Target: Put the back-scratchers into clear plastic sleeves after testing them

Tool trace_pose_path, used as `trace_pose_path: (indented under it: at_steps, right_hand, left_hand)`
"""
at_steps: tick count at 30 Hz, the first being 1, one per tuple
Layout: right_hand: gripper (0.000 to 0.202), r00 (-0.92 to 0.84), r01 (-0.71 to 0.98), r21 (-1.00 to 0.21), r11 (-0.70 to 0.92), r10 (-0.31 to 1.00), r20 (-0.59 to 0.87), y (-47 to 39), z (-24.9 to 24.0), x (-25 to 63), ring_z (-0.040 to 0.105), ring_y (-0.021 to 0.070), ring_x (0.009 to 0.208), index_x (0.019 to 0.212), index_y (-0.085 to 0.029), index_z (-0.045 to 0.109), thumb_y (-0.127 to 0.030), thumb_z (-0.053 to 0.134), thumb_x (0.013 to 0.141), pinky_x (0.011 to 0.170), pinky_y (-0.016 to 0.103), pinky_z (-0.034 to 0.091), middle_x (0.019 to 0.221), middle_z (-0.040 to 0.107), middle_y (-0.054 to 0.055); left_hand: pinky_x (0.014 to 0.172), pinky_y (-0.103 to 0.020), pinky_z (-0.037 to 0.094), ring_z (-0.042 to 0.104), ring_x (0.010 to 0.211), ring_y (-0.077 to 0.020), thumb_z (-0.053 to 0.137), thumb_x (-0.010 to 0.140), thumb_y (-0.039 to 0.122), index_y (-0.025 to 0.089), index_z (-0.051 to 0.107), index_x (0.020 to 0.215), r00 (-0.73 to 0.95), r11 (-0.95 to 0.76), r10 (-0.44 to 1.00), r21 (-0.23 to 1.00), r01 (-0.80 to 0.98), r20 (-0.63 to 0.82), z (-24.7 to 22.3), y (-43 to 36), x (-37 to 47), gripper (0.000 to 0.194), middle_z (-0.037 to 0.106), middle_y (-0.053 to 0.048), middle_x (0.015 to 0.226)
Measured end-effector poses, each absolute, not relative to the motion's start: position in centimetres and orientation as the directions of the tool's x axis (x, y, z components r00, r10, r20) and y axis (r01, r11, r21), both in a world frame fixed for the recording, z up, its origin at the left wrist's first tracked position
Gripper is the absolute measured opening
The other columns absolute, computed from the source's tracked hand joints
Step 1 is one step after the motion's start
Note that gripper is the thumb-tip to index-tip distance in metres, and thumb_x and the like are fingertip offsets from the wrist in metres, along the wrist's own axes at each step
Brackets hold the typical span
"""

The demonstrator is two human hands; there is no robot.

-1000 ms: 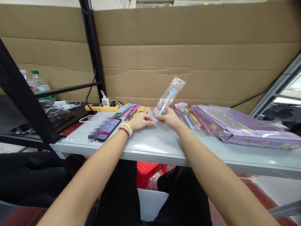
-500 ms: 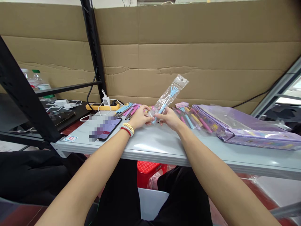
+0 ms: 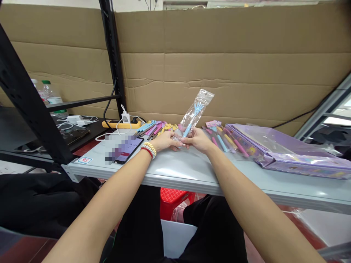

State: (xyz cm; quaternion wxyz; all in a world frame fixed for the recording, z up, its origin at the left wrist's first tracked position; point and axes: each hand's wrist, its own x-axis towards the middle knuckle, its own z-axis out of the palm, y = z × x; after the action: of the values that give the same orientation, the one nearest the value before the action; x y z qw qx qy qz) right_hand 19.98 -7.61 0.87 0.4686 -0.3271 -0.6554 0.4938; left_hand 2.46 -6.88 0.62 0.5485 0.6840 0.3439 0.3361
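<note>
A light blue hand-shaped scratcher [image 3: 197, 108] is inside a clear plastic bag [image 3: 204, 95], tilted up and to the right over the table. My left hand [image 3: 168, 141], with beaded bracelets at the wrist, is closed on the bag's lower end. My right hand [image 3: 197, 140] pinches the bag and the scratcher's handle near the bottom, its fingers close to the left ones. Behind my left hand lie loose scratchers [image 3: 153, 128] in blue, purple, pink and yellow. Bagged scratchers [image 3: 222, 140] lie to the right of my right hand.
A phone [image 3: 128, 150] lies on the table left of my left forearm. Behind it are a yellow power strip [image 3: 109, 124] and a white charger [image 3: 125, 117]. A purple case [image 3: 296, 164] fills the right side. A black rack post [image 3: 113, 54] stands back left.
The bagged scratcher has shifted slightly left and stands a little more upright. My left fingers have moved lower and closer to my right hand. The view has shifted slightly.
</note>
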Motion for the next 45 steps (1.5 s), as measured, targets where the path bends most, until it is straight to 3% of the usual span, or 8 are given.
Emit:
trace_pose_path:
  at_steps: [6, 14, 18, 25, 31, 36, 40, 45]
  right_hand:
    - [0.045, -0.288, 0.088, -0.923, 0.375, 0.897, 0.337, -7.8, 1.2, 19.9, 0.053, 0.01, 0.048, 0.087, -0.017, 0.054, -0.028, 0.082, 0.053, 0.037, 0.019, 0.038, 0.061, 0.061, -0.003]
    - [0.044, -0.343, 0.265, -0.898, 0.352, 0.904, 0.253, -7.7, 1.1, 19.9, 0.051, 0.0108, 0.054, 0.086, -0.017, 0.055, -0.033, 0.08, 0.053, 0.041, 0.021, 0.036, 0.067, 0.06, -0.001]
    - [0.045, -0.321, 0.307, -0.875, 0.375, 0.906, 0.276, -7.2, 0.5, 20.1, 0.053, 0.0122, 0.056, 0.091, -0.018, 0.052, -0.042, 0.076, 0.061, 0.042, 0.022, 0.037, 0.069, 0.057, -0.001]
    - [0.032, -0.128, 0.503, -0.751, 0.427, 0.897, 0.423, -6.5, -0.1, 20.3, 0.051, 0.0118, 0.059, 0.09, -0.017, 0.053, -0.047, 0.056, 0.079, 0.056, 0.024, 0.039, 0.065, 0.053, -0.003]
    - [0.012, -0.126, 0.748, -0.554, 0.365, 0.898, 0.422, -5.8, -0.8, 20.6, 0.052, 0.0132, 0.063, 0.08, -0.015, 0.061, -0.026, 0.058, 0.075, 0.06, 0.025, 0.038, 0.069, 0.061, 0.001]
    - [0.015, -0.147, 0.809, -0.461, 0.365, 0.885, 0.442, -5.4, -1.3, 20.8, 0.056, 0.0142, 0.071, 0.086, -0.016, 0.066, -0.022, 0.06, 0.074, 0.067, 0.025, 0.04, 0.078, 0.065, 0.003]
    - [0.016, -0.098, 0.789, -0.528, 0.315, 0.912, 0.398, -5.5, -1.2, 20.7, 0.057, 0.014, 0.071, 0.088, -0.015, 0.066, -0.022, 0.06, 0.075, 0.067, 0.025, 0.041, 0.077, 0.066, 0.003]
    - [0.024, 0.0, 0.726, -0.628, 0.278, 0.915, 0.404, -5.4, -1.2, 20.7, 0.058, 0.0139, 0.067, 0.096, -0.014, 0.063, -0.027, 0.059, 0.077, 0.062, 0.024, 0.041, 0.074, 0.065, 0.002]
  left_hand:
    - [0.041, -0.018, 0.039, 0.055, 0.046, -0.007, 0.08, 0.063, 0.026, 0.011, 0.058, 0.087, 0.527, -0.218, 0.843, 0.964, 0.149, 0.11, 0.8, -7.1, 2.5, 0.036, 0.064, -0.003, 0.069]
    - [0.049, -0.019, 0.044, 0.06, 0.055, -0.01, 0.075, 0.064, 0.022, 0.011, 0.062, 0.073, 0.57, -0.178, 0.822, 0.944, 0.278, -0.013, 0.9, -7.3, 2.3, 0.019, 0.064, -0.002, 0.063]
    - [0.059, -0.023, 0.05, 0.064, 0.068, -0.0129, 0.072, 0.067, 0.018, 0.011, 0.067, 0.076, 0.535, -0.195, 0.844, 0.954, 0.226, 0.046, 1.0, -7.3, 2.3, 0.013, 0.067, -0.005, 0.074]
    - [0.055, -0.022, 0.045, 0.056, 0.054, -0.0097, 0.06, 0.076, 0.017, 0.011, 0.065, 0.082, 0.122, -0.334, 0.94, 0.935, 0.119, 0.32, 0.9, -5.7, 1.8, 0.01, 0.062, -0.002, 0.062]
    - [0.065, -0.027, 0.046, 0.061, 0.064, -0.0162, 0.053, 0.076, 0.022, 0.014, 0.066, 0.072, -0.104, -0.295, 0.914, 0.818, 0.494, 0.392, 0.5, -4.9, 0.9, 0.016, 0.065, -0.004, 0.062]
    - [0.072, -0.029, 0.046, 0.063, 0.076, -0.0209, 0.052, 0.074, 0.023, 0.015, 0.07, 0.075, 0.007, -0.26, 0.925, 0.621, 0.739, 0.379, 0.4, -5.2, 0.9, 0.019, 0.068, -0.008, 0.069]
    - [0.069, -0.027, 0.046, 0.064, 0.077, -0.0207, 0.056, 0.071, 0.025, 0.016, 0.072, 0.084, 0.079, -0.248, 0.951, 0.584, 0.773, 0.3, 0.3, -5.2, 1.0, 0.023, 0.07, -0.007, 0.076]
    - [0.068, -0.026, 0.046, 0.063, 0.074, -0.0196, 0.055, 0.07, 0.024, 0.017, 0.071, 0.074, 0.181, -0.303, 0.947, 0.552, 0.777, 0.265, 0.3, -5.5, 1.3, 0.018, 0.069, -0.006, 0.07]
